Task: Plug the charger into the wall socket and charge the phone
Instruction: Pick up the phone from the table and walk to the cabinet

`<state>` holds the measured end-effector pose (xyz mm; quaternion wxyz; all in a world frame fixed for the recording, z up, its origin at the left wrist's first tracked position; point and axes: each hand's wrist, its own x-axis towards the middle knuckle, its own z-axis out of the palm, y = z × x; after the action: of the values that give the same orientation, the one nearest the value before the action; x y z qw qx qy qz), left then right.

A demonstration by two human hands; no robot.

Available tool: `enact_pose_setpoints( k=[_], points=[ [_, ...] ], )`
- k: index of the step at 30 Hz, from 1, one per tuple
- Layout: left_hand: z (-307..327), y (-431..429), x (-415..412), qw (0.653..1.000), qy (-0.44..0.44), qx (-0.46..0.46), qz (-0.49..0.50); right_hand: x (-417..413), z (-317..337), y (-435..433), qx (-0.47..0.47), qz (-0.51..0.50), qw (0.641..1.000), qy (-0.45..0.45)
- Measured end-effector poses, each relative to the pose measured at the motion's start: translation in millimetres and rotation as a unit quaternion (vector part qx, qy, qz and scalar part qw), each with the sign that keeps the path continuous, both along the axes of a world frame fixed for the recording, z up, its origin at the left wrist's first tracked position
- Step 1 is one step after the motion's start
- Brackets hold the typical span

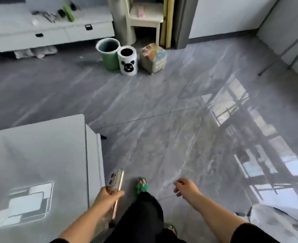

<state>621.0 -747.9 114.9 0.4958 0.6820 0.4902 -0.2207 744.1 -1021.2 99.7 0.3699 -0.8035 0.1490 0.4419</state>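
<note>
My left hand (108, 196) grips a phone (115, 181) in a pale patterned case, held edge-on beside the corner of a grey table. My right hand (186, 187) hangs over the floor with its fingers loosely curled; whether it holds anything is too blurred to tell. No charger and no wall socket show in this view. My foot in a green slipper (141, 186) steps forward between the hands.
A grey table (39, 155) fills the lower left. Ahead stand a green bin (108, 53), a white bear-print bin (128, 60) and a patterned stool (153, 57). A white drawer unit (48, 34) runs along the back left, a white chair (144, 20) behind.
</note>
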Motion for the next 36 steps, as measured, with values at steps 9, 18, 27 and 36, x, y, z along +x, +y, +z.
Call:
enact_pose_setpoints(
  k=[9, 18, 27, 36],
  points=[
    [-13.3, 95.9, 83.1, 0.997, -0.016, -0.010, 0.075, 153.8, 10.8, 129.2, 0.014, 0.078, 0.996, -0.028],
    [-12.8, 184.3, 230.1, 0.984, -0.059, -0.035, 0.163, 291.5, 8.6, 168.7, -0.064, 0.052, 0.995, 0.055],
    [-19.4, 290.2, 378.0, 0.965, -0.061, -0.050, 0.252, 486.1, 7.2, 305.1, -0.070, 0.165, 0.983, 0.049],
    [-6.9, 411.4, 434.8, 0.938, -0.052, -0.030, 0.343, 595.7, 18.9, 556.2, 0.030, 0.289, 0.956, 0.051]
  ],
)
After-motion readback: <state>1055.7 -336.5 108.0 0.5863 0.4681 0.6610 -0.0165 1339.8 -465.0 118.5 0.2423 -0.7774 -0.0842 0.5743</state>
